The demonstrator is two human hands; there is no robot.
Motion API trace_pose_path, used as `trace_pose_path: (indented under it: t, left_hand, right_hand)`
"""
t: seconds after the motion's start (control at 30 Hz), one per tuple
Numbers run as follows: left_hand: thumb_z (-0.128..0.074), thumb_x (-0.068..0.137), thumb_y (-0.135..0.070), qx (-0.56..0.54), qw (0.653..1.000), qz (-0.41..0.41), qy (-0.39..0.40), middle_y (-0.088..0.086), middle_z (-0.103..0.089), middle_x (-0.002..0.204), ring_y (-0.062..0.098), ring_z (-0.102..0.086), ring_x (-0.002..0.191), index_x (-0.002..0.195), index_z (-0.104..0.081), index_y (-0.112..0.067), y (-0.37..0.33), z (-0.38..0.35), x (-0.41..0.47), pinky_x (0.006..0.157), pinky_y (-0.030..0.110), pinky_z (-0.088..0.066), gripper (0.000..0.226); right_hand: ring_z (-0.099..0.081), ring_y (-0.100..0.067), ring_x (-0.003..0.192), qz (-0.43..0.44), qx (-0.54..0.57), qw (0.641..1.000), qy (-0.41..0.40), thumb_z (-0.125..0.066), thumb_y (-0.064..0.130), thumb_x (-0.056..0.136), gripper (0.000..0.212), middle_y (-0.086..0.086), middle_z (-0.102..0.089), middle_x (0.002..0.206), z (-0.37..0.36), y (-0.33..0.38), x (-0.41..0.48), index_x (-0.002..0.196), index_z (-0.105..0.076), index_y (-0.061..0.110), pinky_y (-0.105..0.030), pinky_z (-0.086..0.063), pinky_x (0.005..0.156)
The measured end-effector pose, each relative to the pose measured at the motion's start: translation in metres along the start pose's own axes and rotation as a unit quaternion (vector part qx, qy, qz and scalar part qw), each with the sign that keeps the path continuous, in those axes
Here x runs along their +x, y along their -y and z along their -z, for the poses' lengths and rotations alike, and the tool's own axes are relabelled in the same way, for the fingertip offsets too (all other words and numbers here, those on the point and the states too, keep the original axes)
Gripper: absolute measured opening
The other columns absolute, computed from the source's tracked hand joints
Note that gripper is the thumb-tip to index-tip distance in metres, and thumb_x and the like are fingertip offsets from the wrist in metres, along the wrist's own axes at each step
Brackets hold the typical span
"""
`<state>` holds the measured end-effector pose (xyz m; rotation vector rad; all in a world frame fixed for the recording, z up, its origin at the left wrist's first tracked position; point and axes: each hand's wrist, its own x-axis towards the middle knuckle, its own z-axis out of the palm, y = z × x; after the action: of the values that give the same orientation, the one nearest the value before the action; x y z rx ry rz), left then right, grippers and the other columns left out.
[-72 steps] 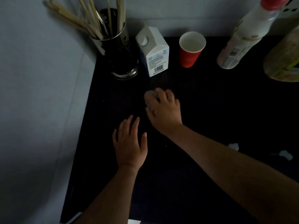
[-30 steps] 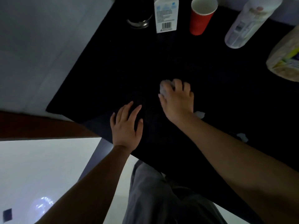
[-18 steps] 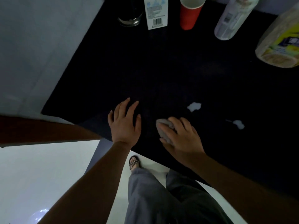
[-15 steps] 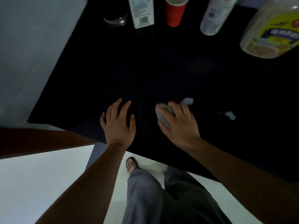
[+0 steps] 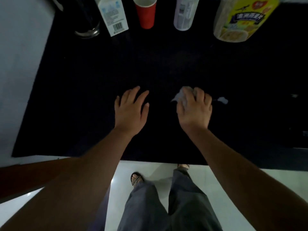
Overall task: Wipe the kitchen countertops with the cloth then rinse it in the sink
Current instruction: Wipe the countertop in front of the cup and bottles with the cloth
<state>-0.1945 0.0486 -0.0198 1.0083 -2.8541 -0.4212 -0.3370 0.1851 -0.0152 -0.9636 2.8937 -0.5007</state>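
The black countertop (image 5: 166, 60) fills the upper half of the head view. My right hand (image 5: 195, 110) presses a bunched pale grey cloth (image 5: 180, 95) onto it; most of the cloth is hidden under my fingers. A small white spill (image 5: 223, 100) lies just right of that hand, and a fainter speck (image 5: 294, 95) sits farther right. My left hand (image 5: 131, 110) rests flat on the counter, fingers spread, holding nothing.
Along the back stand a dark utensil holder (image 5: 87, 24), a white milk carton (image 5: 113, 15), a red paper cup (image 5: 145, 13), a white bottle (image 5: 185, 14) and a yellow-labelled tub (image 5: 241, 20). A pale wall (image 5: 20, 64) borders the left. The counter's front edge (image 5: 158, 160) is above my legs.
My right hand has slid the cloth rightward over the first white spill, which no longer shows. The left hand stays flat. The view has tipped further down toward the floor.
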Motion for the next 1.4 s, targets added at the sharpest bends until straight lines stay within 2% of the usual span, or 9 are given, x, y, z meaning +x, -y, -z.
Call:
trace_pose_path:
  t: [0.1, 0.27, 0.53, 0.77, 0.87, 1.0, 1.13, 1.27, 1.4]
  left_hand:
    - [-0.036, 0.095, -0.04, -0.002, 0.995, 0.098, -0.005, 0.002, -0.027, 0.154, 0.026, -0.022, 0.141, 0.142, -0.036, -0.03, 0.003, -0.01, 0.025, 0.112, 0.056, -0.012, 0.049]
    - [-0.038, 0.093, -0.041, 0.01, 0.995, 0.096, -0.023, 0.002, -0.029, 0.154, 0.025, -0.024, 0.14, 0.142, -0.036, -0.03, 0.004, -0.015, 0.022, 0.112, 0.056, -0.014, 0.05]
    - [-0.027, 0.092, -0.049, 0.006, 0.994, 0.11, -0.015, 0.002, -0.034, 0.151, 0.026, -0.028, 0.138, 0.14, -0.039, -0.03, 0.004, -0.011, 0.026, 0.111, 0.055, -0.017, 0.053]
    - [-0.036, 0.09, -0.044, 0.009, 0.992, 0.123, -0.022, 0.003, -0.04, 0.148, 0.028, -0.035, 0.134, 0.136, -0.045, -0.028, 0.001, -0.008, 0.027, 0.108, 0.057, -0.023, 0.05]
    - [-0.037, 0.09, -0.044, 0.004, 0.992, 0.127, -0.024, 0.003, -0.04, 0.147, 0.027, -0.035, 0.134, 0.136, -0.047, -0.028, 0.0, -0.007, 0.028, 0.108, 0.057, -0.023, 0.05]
    - [-0.04, 0.09, -0.043, 0.006, 0.991, 0.127, -0.039, 0.004, -0.042, 0.146, 0.027, -0.038, 0.133, 0.135, -0.048, -0.028, 0.0, -0.009, 0.028, 0.107, 0.056, -0.025, 0.048]
    - [-0.043, 0.088, -0.043, 0.016, 0.991, 0.129, -0.041, 0.002, -0.044, 0.145, 0.026, -0.04, 0.131, 0.134, -0.049, -0.03, 0.001, -0.011, 0.029, 0.106, 0.055, -0.027, 0.048]
    - [-0.041, 0.089, -0.045, 0.016, 0.991, 0.128, -0.047, 0.002, -0.043, 0.145, 0.025, -0.038, 0.131, 0.135, -0.047, -0.031, 0.003, -0.013, 0.028, 0.106, 0.054, -0.025, 0.049]
    - [-0.041, 0.089, -0.044, 0.0, 0.991, 0.126, -0.045, 0.001, -0.041, 0.146, 0.025, -0.037, 0.133, 0.134, -0.046, -0.031, 0.003, -0.013, 0.028, 0.108, 0.054, -0.023, 0.047]
  right_hand:
    - [-0.037, -0.036, 0.117, 0.024, 0.006, 1.0, 0.001, -0.043, 0.042, 0.091, 0.039, -0.009, -0.041, 0.134, -0.016, 0.033, 0.032, 0.127, -0.046, 0.026, -0.047, -0.039, 0.086]
    - [-0.046, -0.033, 0.11, 0.175, -0.008, 0.984, 0.017, -0.043, 0.043, 0.086, 0.043, -0.008, -0.049, 0.128, -0.016, 0.013, -0.01, 0.126, -0.047, 0.028, -0.044, -0.046, 0.078]
    - [-0.037, -0.037, 0.118, 0.027, -0.01, 1.0, -0.002, -0.047, 0.04, 0.088, 0.045, -0.011, -0.041, 0.136, -0.028, 0.036, 0.118, 0.131, -0.046, 0.027, -0.048, -0.039, 0.086]
    - [-0.041, -0.03, 0.113, 0.282, 0.007, 0.956, 0.083, -0.044, 0.045, 0.085, 0.045, -0.005, -0.048, 0.129, -0.018, 0.009, 0.06, 0.127, -0.048, 0.031, -0.044, -0.044, 0.08]
    - [-0.042, -0.036, 0.111, 0.229, 0.005, 0.971, 0.065, -0.046, 0.042, 0.083, 0.045, -0.01, -0.048, 0.129, -0.012, -0.017, 0.097, 0.126, -0.05, 0.028, -0.048, -0.043, 0.08]
    - [-0.036, -0.037, 0.12, 0.123, -0.001, 0.992, 0.029, -0.048, 0.04, 0.085, 0.047, -0.01, -0.041, 0.136, -0.031, 0.037, 0.171, 0.13, -0.046, 0.026, -0.048, -0.039, 0.088]
    - [-0.036, -0.036, 0.119, 0.211, 0.029, 0.975, 0.066, -0.046, 0.041, 0.086, 0.048, -0.009, -0.042, 0.137, -0.05, 0.089, 0.174, 0.131, -0.046, 0.023, -0.042, -0.036, 0.087]
    - [-0.042, -0.031, 0.112, 0.324, 0.048, 0.942, 0.074, -0.049, 0.042, 0.085, 0.044, -0.006, -0.048, 0.129, -0.036, 0.043, 0.113, 0.125, -0.05, 0.025, -0.041, -0.041, 0.078]
    - [-0.046, -0.039, 0.109, 0.291, 0.046, 0.954, 0.048, -0.047, 0.041, 0.088, 0.041, -0.011, -0.049, 0.128, -0.025, -0.006, 0.132, 0.126, -0.05, 0.026, -0.047, -0.044, 0.084]
